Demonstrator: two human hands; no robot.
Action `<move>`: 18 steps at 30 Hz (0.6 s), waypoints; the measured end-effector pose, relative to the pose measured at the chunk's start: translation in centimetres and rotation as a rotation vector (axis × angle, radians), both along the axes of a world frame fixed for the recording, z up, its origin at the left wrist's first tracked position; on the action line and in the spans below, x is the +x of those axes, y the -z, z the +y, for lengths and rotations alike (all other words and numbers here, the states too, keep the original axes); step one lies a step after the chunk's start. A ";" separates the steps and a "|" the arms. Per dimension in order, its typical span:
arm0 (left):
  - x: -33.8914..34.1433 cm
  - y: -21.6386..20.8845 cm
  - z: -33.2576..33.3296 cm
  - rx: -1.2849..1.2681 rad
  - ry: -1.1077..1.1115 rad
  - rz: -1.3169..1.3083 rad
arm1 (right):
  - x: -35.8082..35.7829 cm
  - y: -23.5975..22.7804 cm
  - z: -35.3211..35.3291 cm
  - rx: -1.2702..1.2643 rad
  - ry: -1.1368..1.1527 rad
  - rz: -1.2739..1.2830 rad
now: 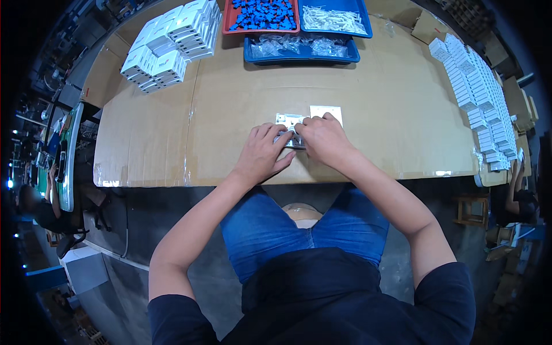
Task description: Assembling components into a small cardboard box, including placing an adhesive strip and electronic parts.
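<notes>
In front of me on the table lies a small white rectangular fitting (286,119) with metal-looking parts inside, partly covered by my fingers. My left hand (263,154) holds its near left side, fingers bent over it and thumb toward the table's front edge. From the right, my right hand (325,138) reaches onto the same fitting, its thumb and fingertips pinched together at the middle. Whatever sits between those fingertips is hidden. Just behind the right hand lies a flat white square plate (332,110).
Cardboard covers the table (144,132). White boxes (167,43) are stacked far left, small white boxes (477,95) far right. At the back stand a red tray (261,31) of blue pieces, a blue tray (369,20) of white pieces and another blue tray (299,59) with clear bags.
</notes>
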State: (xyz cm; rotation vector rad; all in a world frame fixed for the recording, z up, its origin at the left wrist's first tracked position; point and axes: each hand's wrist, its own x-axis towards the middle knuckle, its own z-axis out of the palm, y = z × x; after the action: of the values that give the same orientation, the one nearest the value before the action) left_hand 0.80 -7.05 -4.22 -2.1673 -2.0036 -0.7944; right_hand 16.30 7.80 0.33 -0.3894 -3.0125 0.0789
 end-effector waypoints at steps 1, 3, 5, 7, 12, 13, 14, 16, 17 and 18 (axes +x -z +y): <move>0.2 0.0 0.0 0.001 0.000 0.000 | 0.1 0.1 0.2 0.001 0.000 0.000; 0.7 -0.4 0.2 -0.011 -0.026 0.020 | 0.4 0.2 0.8 -0.012 -0.060 -0.077; 0.9 -0.5 0.3 0.001 -0.027 0.009 | 0.8 0.1 0.8 0.002 -0.062 -0.064; 0.9 -0.4 0.3 0.013 -0.026 -0.003 | 1.0 0.2 0.8 0.016 -0.063 -0.051; 0.8 0.1 -0.5 0.068 0.025 0.031 | 1.0 1.0 1.0 0.029 -0.061 0.023; 0.7 0.3 -0.6 0.066 0.025 0.032 | 1.1 0.9 1.0 0.027 -0.061 0.024; 0.8 0.1 -0.6 0.063 0.020 0.037 | 1.1 0.7 1.1 0.012 -0.040 0.016; 0.9 0.0 -0.4 0.059 0.015 0.042 | 1.4 0.7 1.3 -0.005 -0.021 0.009; 1.0 0.0 -0.3 0.064 0.007 0.043 | 1.5 0.7 1.4 -0.014 -0.034 0.032; 1.0 -0.1 -0.1 0.069 -0.001 0.044 | 1.5 0.8 1.5 -0.023 -0.046 0.056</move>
State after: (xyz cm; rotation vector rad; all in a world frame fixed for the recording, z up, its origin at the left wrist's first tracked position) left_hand 1.83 -7.16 -4.15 -2.1268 -1.9271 -0.7967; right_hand 17.85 9.26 -0.48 -0.3143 -2.9679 0.1254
